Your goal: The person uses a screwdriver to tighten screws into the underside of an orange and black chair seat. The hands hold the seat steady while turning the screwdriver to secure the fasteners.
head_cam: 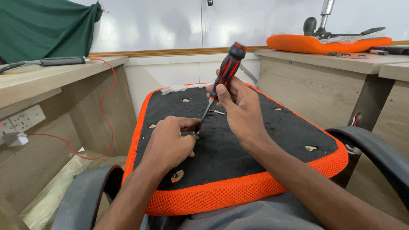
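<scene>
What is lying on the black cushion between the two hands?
In the head view, the screwdriver shaft slants down from the right hand to the left hand. Beside it, loose screws lie on the seat cushion.

Screwdriver (228, 70): handle black with red stripes, red cap; shaft silver.
Seat cushion (238, 187): orange mesh edge, black fabric underside with pale torn spots.
Second cushion (298, 44) on desk: orange.
Cable (106, 106): red.
Cloth (42, 25): dark green.
Desks (324, 85): light wood grain.
Armrests (85, 200): dark grey.
</scene>
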